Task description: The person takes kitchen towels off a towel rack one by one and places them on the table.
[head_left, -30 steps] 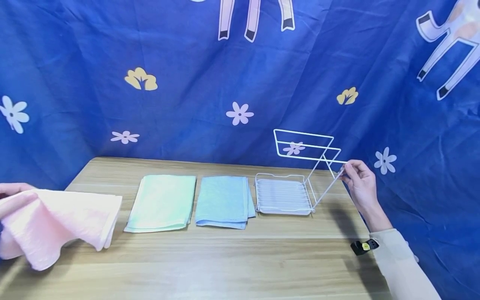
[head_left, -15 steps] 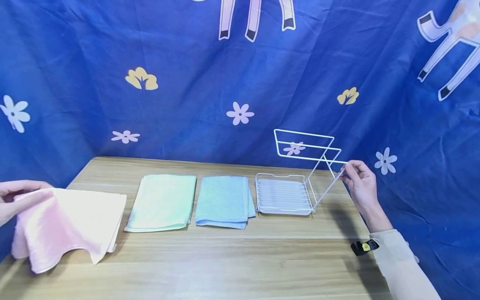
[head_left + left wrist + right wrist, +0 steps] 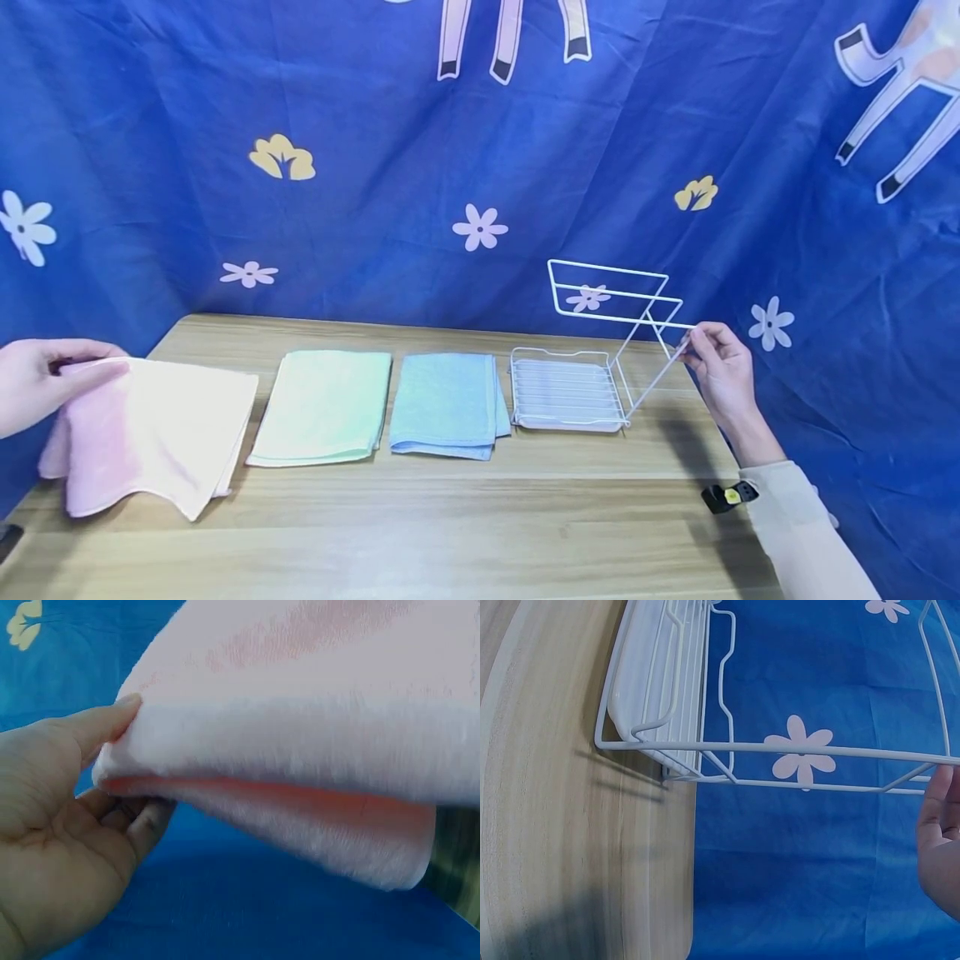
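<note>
At the left of the head view, my left hand [image 3: 48, 387] pinches a pink towel [image 3: 161, 433] between thumb and fingers. The towel hangs in a loose fold over the table's left side. In the left wrist view, the thumb lies on top of the towel [image 3: 300, 742] and the fingers are beneath its folded edge. My right hand [image 3: 726, 375] grips the upper corner of a white wire rack [image 3: 651, 390], which stands on the table. A white tray [image 3: 566, 393] sits in the rack's base. Only part of the right hand [image 3: 941, 840] shows in the right wrist view.
A folded green towel [image 3: 326, 404] and a folded blue towel [image 3: 444, 398] lie side by side between the pink towel and the rack. Behind the wooden table [image 3: 450, 533] hangs a blue patterned curtain [image 3: 375, 183]. A black strap device [image 3: 727, 496] is on the right wrist.
My left hand has come further into view, moving right and slightly up with the pink towel, which now hangs more spread out. The right hand and rack have stayed in place.
</note>
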`<state>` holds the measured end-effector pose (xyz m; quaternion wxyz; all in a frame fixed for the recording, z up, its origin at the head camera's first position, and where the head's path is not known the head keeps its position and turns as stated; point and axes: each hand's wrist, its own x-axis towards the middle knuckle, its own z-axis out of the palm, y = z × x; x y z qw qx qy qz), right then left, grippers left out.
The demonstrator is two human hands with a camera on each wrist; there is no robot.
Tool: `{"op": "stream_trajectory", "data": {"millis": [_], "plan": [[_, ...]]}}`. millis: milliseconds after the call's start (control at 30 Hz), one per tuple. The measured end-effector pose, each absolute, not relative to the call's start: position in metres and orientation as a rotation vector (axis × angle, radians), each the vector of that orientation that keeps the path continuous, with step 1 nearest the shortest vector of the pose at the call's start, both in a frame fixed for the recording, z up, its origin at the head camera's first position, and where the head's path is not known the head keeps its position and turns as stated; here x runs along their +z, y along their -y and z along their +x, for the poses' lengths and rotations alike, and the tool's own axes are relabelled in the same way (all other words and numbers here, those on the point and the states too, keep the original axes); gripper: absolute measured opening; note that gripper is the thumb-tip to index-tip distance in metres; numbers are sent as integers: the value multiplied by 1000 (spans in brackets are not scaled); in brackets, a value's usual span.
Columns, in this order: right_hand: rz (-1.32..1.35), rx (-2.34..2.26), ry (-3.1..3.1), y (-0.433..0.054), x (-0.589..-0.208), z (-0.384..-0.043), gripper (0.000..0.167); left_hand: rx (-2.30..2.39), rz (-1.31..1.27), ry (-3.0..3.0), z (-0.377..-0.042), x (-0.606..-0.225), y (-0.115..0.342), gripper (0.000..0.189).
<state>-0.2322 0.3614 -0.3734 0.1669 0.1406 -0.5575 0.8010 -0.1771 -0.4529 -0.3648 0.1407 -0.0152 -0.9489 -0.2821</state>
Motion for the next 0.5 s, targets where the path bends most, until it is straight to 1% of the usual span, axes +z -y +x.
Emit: {"op": "stream_trajectory", "data": {"millis": [67, 100, 233, 300, 400, 500], "plan": [[397, 2277, 1588, -362, -374, -232, 15, -725, -22, 2815, -182, -362, 454, 14], [397, 2278, 1587, -362, -374, -232, 15, -684, -14, 2848, -185, -360, 455, 10], [396, 2276, 1583, -362, -374, -232, 15, -558, 28, 2943, -195, -357, 458, 28], [398, 2276, 1582, -362, -374, -232, 15, -522, 23, 2972, -200, -358, 460, 34], [397, 2272, 1589, -363, -375, -232, 15, -489, 16, 3012, -206, -360, 459, 38], [390, 2270, 1594, -363, -374, -231, 15, -486, -2, 3019, -211, -364, 458, 37]]}}
